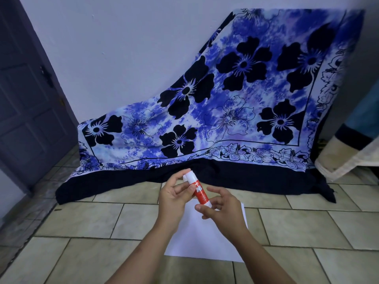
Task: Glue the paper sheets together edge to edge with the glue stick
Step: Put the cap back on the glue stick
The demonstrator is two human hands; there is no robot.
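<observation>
Presently, left hand (174, 193) and right hand (221, 208) pinch the glue stick (200, 191) above white paper (201, 238) on tiled floor (92, 222); flowered cloth (225, 99) drapes against wall (123, 48).

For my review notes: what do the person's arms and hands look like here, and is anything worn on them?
Two bare hands, the left hand and the right hand, without gloves. No ring, watch or bracelet shows. The left forearm and right forearm are bare as far as the frame's bottom edge; no sleeve is in view.
</observation>
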